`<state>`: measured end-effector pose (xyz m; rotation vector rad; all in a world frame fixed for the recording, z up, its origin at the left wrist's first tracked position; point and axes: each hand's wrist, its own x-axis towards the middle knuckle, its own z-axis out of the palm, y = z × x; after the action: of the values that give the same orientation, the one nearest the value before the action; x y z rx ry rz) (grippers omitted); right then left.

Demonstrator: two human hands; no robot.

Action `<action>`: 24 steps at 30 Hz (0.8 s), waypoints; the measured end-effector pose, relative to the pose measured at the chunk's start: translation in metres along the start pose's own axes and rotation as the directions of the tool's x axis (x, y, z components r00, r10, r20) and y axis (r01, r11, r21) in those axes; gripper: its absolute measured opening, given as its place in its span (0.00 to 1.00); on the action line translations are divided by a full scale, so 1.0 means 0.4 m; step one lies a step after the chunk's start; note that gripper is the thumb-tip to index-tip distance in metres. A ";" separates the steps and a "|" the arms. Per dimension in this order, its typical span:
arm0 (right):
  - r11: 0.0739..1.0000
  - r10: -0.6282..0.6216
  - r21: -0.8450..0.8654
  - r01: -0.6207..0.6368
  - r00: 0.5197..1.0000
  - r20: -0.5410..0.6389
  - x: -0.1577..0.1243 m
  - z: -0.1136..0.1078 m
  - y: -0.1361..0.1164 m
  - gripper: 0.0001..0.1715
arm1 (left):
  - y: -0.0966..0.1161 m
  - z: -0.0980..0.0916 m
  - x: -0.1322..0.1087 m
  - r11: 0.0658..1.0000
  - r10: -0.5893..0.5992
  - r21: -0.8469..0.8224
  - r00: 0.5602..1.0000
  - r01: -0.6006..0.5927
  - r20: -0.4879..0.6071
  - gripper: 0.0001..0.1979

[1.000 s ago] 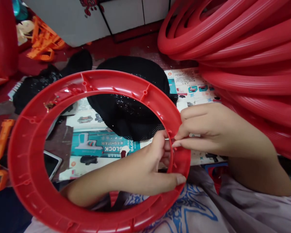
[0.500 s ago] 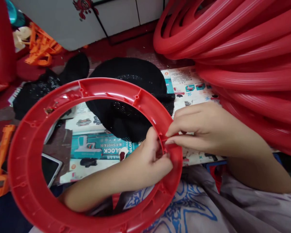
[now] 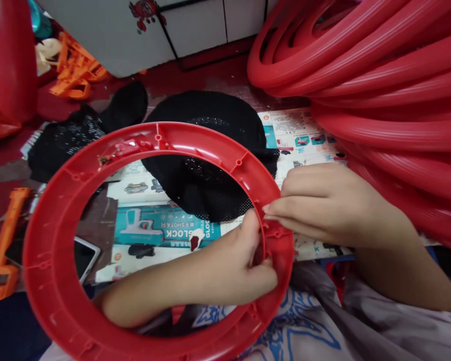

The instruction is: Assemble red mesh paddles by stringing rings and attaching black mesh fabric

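Observation:
A large red plastic ring (image 3: 54, 296), with a ribbed open channel facing up, tilts over my lap. My left arm passes through its middle, and my left hand (image 3: 257, 271) grips the inner rim on the right side, thumb up. On the same stretch of channel, my right hand (image 3: 319, 205) has thumb and fingers pinched together at the inner wall; anything between the tips is too small to make out. Small red pieces (image 3: 131, 145) and a few brownish metallic bits (image 3: 105, 159) lie in the channel at the upper left.
Beyond the ring, black mesh fabric (image 3: 206, 108) lies on a printed cardboard sheet (image 3: 146, 225). Large red hoops (image 3: 361, 60) are stacked at the right. Orange plastic parts (image 3: 75, 70), an orange frame (image 3: 7, 235) and a phone-like device (image 3: 86, 255) are at the left.
The ring has turned a little clockwise, carrying the loose pieces up and right. Both hands stay at its right side, my right fingertips still pinched. The whole view has shifted slightly.

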<state>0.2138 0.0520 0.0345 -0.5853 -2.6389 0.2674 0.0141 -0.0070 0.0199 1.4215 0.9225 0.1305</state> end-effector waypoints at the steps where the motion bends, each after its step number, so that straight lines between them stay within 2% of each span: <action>1: 1.000 0.004 0.012 -0.004 1.000 0.000 0.000 0.000 0.001 0.15 | -0.002 -0.001 -0.002 1.000 0.012 -0.009 1.000 -0.012 0.008 0.21; 6: 0.981 0.130 0.144 -0.132 0.991 0.023 0.006 0.003 0.001 0.15 | -0.007 -0.007 -0.009 0.995 0.070 -0.071 0.998 -0.069 0.003 0.26; 9: 0.959 0.178 0.221 -0.179 0.984 0.024 0.010 0.005 0.003 0.13 | 0.000 -0.008 -0.005 0.969 0.132 -0.208 0.991 -0.136 -0.037 0.25; 11: 0.952 0.172 0.253 -0.169 0.985 0.010 0.012 0.009 0.007 0.11 | 0.006 -0.002 0.004 0.926 0.138 -0.338 0.984 -0.169 -0.114 0.21; 13: 0.959 0.152 0.244 -0.145 0.988 -0.009 0.013 0.018 0.014 0.11 | 0.008 0.010 0.015 0.883 0.073 -0.441 0.974 -0.163 -0.215 0.16; 15: 0.973 0.138 0.191 -0.133 0.990 -0.010 0.014 0.030 0.021 0.12 | 0.001 0.024 0.025 0.865 -0.002 -0.475 0.945 -0.162 -0.327 0.11; 17: 0.983 0.150 0.113 -0.148 0.989 -0.012 0.015 0.042 0.026 0.14 | -0.014 0.031 0.030 0.883 -0.029 -0.435 0.906 -0.175 -0.422 0.11; 20: 0.978 0.207 -0.019 -0.208 0.977 -0.044 0.012 0.053 0.030 0.17 | -0.036 0.025 0.031 0.947 0.022 -0.268 0.866 -0.178 -0.499 0.14; 22: 0.971 0.217 -0.089 -0.224 0.973 -0.079 0.008 0.050 0.030 0.19 | -0.041 0.013 0.027 0.981 0.079 -0.115 0.861 -0.157 -0.503 0.14; 24: 0.970 0.197 -0.122 -0.210 0.974 -0.109 0.004 0.043 0.029 0.21 | -0.036 0.001 0.022 0.994 0.104 0.012 0.879 -0.111 -0.465 0.14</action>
<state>0.2088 0.0614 0.0166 -0.8935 -2.5192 0.1202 0.0138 -0.0050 0.0032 1.4545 1.2286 0.5837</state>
